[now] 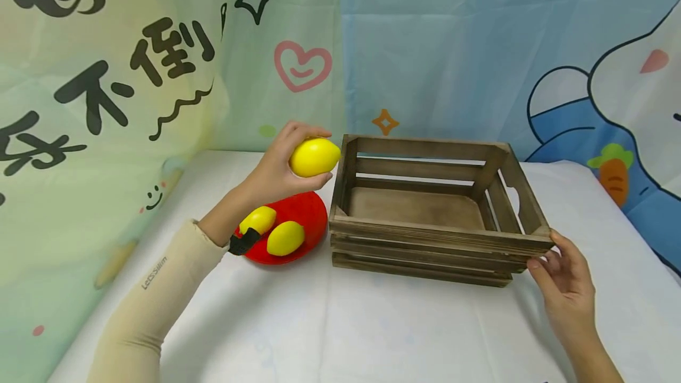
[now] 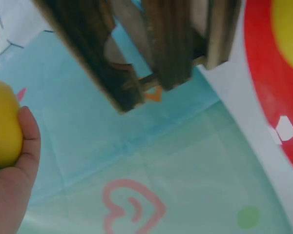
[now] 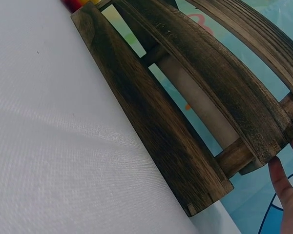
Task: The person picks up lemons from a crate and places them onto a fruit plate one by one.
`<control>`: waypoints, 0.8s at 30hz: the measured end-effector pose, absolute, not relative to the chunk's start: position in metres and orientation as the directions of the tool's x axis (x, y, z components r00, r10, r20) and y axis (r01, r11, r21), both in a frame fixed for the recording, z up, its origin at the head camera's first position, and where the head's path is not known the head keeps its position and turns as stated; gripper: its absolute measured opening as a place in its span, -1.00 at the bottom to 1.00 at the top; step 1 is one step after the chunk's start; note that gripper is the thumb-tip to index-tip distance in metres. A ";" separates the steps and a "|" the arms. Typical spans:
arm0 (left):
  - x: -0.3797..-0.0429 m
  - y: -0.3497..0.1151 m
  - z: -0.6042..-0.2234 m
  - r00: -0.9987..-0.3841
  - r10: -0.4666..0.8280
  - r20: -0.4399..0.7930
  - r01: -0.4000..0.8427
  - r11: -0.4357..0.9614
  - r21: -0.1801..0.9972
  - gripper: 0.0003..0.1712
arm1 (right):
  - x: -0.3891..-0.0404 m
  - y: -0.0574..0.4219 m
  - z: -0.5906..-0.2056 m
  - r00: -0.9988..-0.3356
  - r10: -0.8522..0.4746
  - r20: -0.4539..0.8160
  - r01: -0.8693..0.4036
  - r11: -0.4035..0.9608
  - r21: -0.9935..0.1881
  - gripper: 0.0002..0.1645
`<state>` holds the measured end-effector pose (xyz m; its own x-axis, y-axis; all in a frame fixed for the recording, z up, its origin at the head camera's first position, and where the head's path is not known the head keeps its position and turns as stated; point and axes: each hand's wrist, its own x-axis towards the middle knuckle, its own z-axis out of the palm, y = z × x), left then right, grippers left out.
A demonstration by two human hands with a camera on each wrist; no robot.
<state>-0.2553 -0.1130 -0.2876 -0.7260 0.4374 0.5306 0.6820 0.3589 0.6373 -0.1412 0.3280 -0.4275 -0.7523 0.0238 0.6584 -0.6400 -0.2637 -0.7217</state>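
Note:
A yellow lemon (image 1: pixel 315 157) is gripped between the thumb and fingers of my left hand (image 1: pixel 282 164), raised by the upper left corner of a brown slatted wooden crate (image 1: pixel 436 236). In the left wrist view this lemon (image 2: pixel 2 126) shows only partly at the left edge. Below my left forearm, a red plate (image 1: pixel 315 211) bears two more lemons, one (image 1: pixel 286 238) in full view and another (image 1: pixel 258 219) partly covered by the black wrist strap. My right hand (image 1: pixel 569 291) holds the crate's front right corner with thumb and fingers.
White cloth (image 1: pixel 404 330) covers the table under the crate and plate. Behind stands a printed fabric backdrop (image 1: pixel 452 64), close to the crate's back side. Handle cut-outs and gaps between slats open the crate's sides.

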 end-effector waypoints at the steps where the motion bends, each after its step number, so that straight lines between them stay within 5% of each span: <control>1: -0.255 -0.116 -0.291 -0.735 0.430 0.525 0.673 0.367 0.642 -0.38 | -0.141 0.329 -0.427 -0.753 0.022 0.658 -0.640 -0.253 -0.725 -0.31; 7: -0.252 -0.133 -0.316 -0.808 0.352 0.472 0.587 0.413 0.697 -0.41 | -0.143 0.330 -0.428 -0.744 0.014 0.668 -0.647 -0.264 -0.715 -0.31; 16: -0.255 -0.145 -0.359 -0.928 0.287 0.238 0.372 0.656 0.657 -0.37 | -0.142 0.330 -0.429 -0.735 0.014 0.678 -0.649 -0.305 -0.697 -0.31; 24: -0.267 -0.158 -0.386 -0.964 0.258 0.067 0.236 0.710 0.663 -0.33 | -0.140 0.329 -0.427 -0.738 0.005 0.675 -0.649 -0.284 -0.706 -0.31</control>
<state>-0.2665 -0.1582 -0.3860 -0.9637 0.2583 0.0671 0.2365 0.7100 0.6633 -0.1404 0.3288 -0.4274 -0.7376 0.0052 0.6752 -0.6485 -0.2839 -0.7063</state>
